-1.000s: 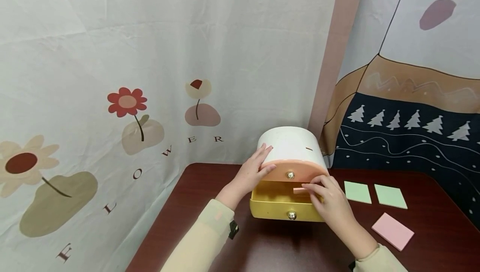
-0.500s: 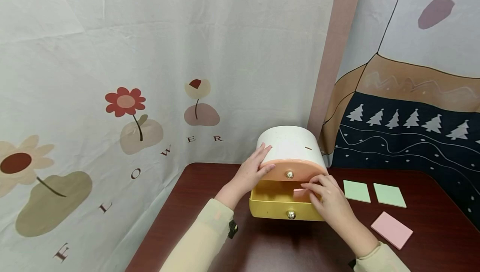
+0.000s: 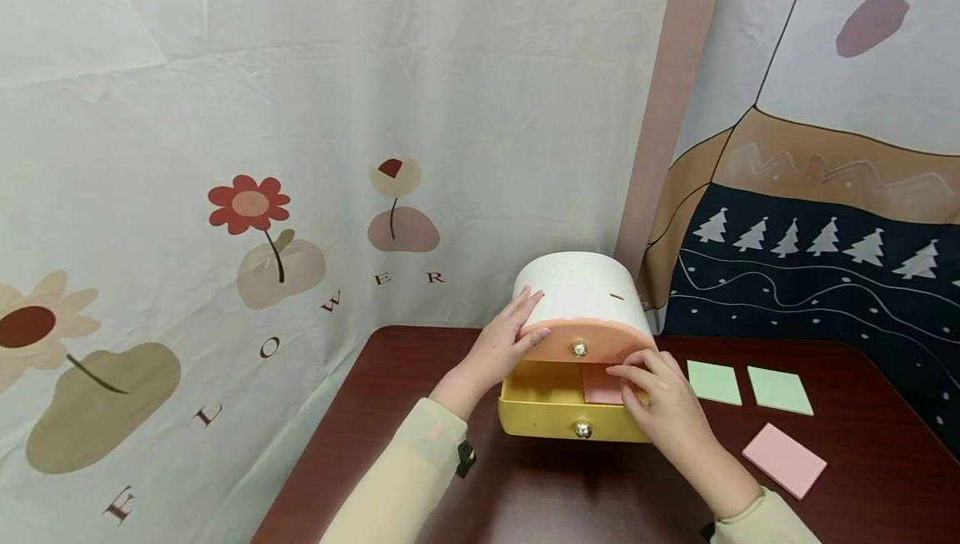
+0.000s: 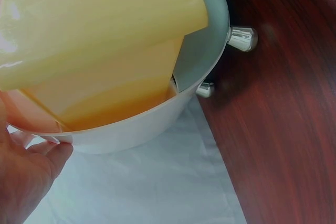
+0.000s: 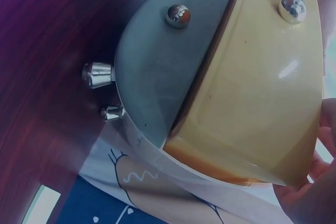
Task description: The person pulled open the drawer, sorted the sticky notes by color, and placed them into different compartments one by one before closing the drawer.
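A small round-topped drawer cabinet [image 3: 577, 286], white with a peach upper drawer [image 3: 555, 348], stands on the table. Its yellow drawer [image 3: 540, 421] is pulled out. Inside, on the right, lies a pink sticky note pad [image 3: 596, 386]. My left hand [image 3: 495, 348] rests with spread fingers on the cabinet's left side, its thumb at the peach front. My right hand [image 3: 663, 398] is over the yellow drawer's right edge, fingertips beside the pad and partly covering it. In the right wrist view, a green-grey lower drawer [image 5: 157, 61] is shown closed, and the right fingers lie mostly behind the yellow drawer.
Two pale green sticky note pads [image 3: 714, 382] lie right of the cabinet, and another pink pad [image 3: 784, 461] is nearer the front. The dark red table [image 3: 525, 494] meets a printed curtain [image 3: 480, 152] behind. Silver feet [image 4: 242, 39] stick out from the cabinet.
The pink pad in the drawer has tipped down from nearly edge-on to lying with its face showing. My right fingers have shifted very slightly right; the left hand has stayed in place.
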`<state>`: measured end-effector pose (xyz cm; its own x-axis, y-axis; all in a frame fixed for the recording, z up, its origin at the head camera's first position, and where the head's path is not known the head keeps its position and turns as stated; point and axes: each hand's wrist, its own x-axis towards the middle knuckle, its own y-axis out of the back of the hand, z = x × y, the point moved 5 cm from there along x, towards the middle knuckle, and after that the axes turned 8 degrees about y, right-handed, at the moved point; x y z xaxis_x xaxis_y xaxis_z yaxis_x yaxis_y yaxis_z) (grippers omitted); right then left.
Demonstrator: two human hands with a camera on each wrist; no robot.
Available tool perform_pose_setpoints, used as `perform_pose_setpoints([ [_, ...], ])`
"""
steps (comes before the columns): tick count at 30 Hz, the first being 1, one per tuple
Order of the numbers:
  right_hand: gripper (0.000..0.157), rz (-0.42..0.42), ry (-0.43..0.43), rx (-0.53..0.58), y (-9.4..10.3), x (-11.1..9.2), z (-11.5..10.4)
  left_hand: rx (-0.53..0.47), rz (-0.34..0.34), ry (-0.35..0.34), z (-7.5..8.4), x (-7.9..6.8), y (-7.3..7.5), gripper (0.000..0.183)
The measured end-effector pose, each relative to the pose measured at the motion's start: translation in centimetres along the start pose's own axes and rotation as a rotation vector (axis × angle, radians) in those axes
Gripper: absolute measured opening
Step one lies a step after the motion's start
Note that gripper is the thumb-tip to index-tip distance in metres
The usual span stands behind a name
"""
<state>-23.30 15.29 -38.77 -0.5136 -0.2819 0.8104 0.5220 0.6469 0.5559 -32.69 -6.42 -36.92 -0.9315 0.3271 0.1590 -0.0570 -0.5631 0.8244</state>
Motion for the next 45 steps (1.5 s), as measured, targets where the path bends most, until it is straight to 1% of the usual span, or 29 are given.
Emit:
perform_pose_setpoints([
  [9, 0.026, 0.026, -0.011, -0.011, 0.7, -0.1, -0.1, -0.005, 0.003, -0.007, -0.1, 0.0, 0.0, 0.065],
  [14, 0.029, 0.026, -0.028, -0.024, 1.1, -0.5, -0.1, -0.010, 0.002, -0.004, -0.2, 0.0, 0.0, 0.065],
  [20, 0.033, 0.040, -0.012, -0.043, 1.6, -0.9, 0.2, -0.005, 0.007, -0.010, -0.1, 0.0, -0.1, 0.065],
  [22, 0.034, 0.046, -0.019, -0.046, 1.8, -1.0, 0.4, -0.003, 0.008, -0.009, -0.1, 0.0, -0.1, 0.065],
  [29, 0.034, 0.043, -0.112, -0.053, 2.9, -1.7, 1.4, -0.005, 0.005, -0.007, -0.1, 0.0, -0.1, 0.065],
  [35, 0.041, 0.031, -0.201, -0.073, 3.6, -2.6, 2.4, -0.004, 0.000, 0.002, -0.1, 0.0, -0.1, 0.065],
  [41, 0.046, 0.050, -0.274, -0.068, 4.3, -3.5, 3.8, -0.009, -0.002, 0.008, 0.0, -0.1, 0.0, 0.066],
  [45, 0.050, 0.010, -0.361, -0.056, 4.6, -4.2, 5.1, -0.009, -0.002, 0.007, 0.0, -0.1, 0.0, 0.066],
])
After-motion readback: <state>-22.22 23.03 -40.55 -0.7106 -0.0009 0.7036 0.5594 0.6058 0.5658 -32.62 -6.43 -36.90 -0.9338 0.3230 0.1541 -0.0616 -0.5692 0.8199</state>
